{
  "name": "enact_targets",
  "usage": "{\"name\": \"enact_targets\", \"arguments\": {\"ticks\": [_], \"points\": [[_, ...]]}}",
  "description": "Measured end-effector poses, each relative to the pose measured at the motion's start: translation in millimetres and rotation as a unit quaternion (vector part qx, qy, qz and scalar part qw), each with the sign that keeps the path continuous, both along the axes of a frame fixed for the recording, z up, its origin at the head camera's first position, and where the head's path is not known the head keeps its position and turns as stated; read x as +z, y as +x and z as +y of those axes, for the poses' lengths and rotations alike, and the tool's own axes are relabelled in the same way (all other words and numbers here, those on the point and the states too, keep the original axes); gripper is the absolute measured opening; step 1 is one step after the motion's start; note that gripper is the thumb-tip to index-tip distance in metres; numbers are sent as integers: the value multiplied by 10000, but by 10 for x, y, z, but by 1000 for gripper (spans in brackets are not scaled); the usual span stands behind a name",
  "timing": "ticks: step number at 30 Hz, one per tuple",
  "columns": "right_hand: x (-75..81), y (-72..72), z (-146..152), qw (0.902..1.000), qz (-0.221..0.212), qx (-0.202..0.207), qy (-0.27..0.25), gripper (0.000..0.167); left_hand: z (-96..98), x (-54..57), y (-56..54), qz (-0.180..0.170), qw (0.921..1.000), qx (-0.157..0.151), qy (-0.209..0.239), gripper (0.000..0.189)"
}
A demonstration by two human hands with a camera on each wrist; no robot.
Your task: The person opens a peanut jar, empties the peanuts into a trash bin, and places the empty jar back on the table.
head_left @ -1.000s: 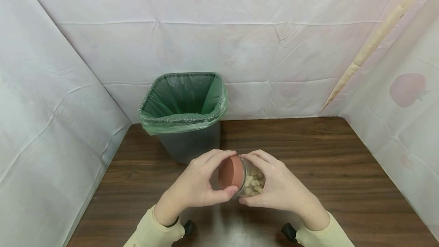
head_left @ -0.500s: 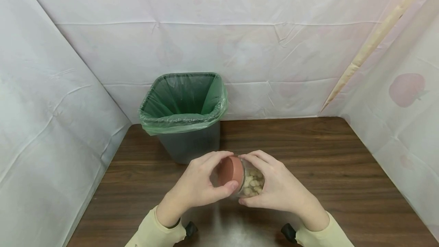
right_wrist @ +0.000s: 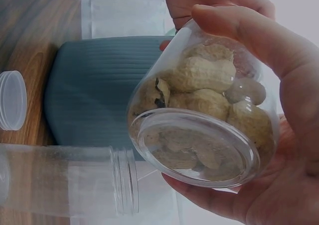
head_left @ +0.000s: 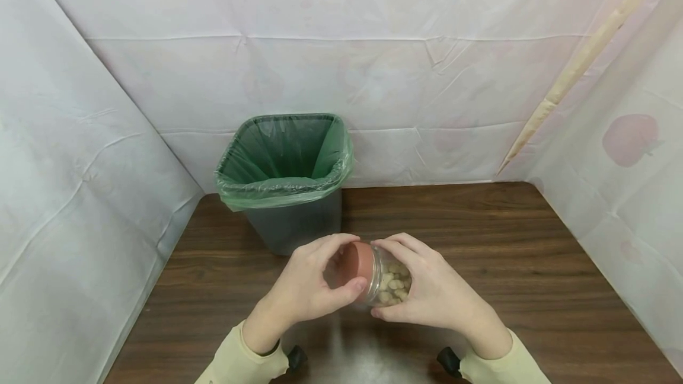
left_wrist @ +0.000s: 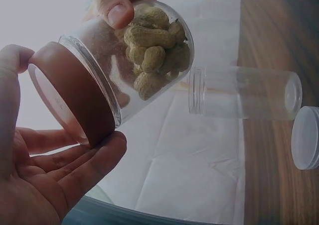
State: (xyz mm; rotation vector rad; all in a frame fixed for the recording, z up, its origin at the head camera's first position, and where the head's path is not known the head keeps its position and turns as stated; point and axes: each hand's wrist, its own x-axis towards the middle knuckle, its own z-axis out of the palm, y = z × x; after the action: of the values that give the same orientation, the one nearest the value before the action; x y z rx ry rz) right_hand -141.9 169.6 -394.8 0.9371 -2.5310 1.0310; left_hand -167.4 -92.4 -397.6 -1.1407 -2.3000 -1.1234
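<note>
A short clear jar (left_wrist: pixel 127 103) holds peanuts in their shells (left_wrist: pixel 152 59) and lies tilted between my two hands. My right hand (head_left: pixel 429 289) grips the jar's body from the right, thumb on one side and fingers on the other. With thumb and fingers spread around its edge, my left hand (head_left: pixel 306 286) holds the reddish-brown lid (left_wrist: pixel 75 93) at the jar's mouth. A band of clear rim shows between lid and jar body. The peanuts press toward the jar's rounded base in the right wrist view.
A grey-blue bin (head_left: pixel 299 224) with a green liner (head_left: pixel 288 191) stands behind the hands at left. On the brown wooden table (head_left: pixel 480 224), the wrist views show a taller clear jar (left_wrist: pixel 244 93) without a lid and a whitish round lid (left_wrist: pixel 304 138). White sheets (head_left: pixel 341 76) enclose the table.
My left hand has turned slightly around the brown lid, and the lid has shifted a little left. More of the jar's clear rim shows beside it. The right hand keeps its grip.
</note>
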Motion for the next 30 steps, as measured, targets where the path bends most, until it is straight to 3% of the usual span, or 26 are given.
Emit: {"name": "enact_targets", "arguments": {"ticks": [10, 17, 24, 30], "points": [[39, -14, 40, 10000, 37, -19, -23, 96, -77, 41, -27, -63, 9999, 51, 109, 52], [64, 4, 70, 9999, -62, -77, -53, 95, -230, -8, -9, -419, 9989, 198, 63, 52], [80, 23, 88, 9998, -156, -94, -88, 95, -516, -120, -25, -434, 9948, 711, -586, 52], [76, 39, 114, 9997, -152, -211, -38, 95, -774, -297, -95, -610, 9816, 1192, -1363, 54]]}}
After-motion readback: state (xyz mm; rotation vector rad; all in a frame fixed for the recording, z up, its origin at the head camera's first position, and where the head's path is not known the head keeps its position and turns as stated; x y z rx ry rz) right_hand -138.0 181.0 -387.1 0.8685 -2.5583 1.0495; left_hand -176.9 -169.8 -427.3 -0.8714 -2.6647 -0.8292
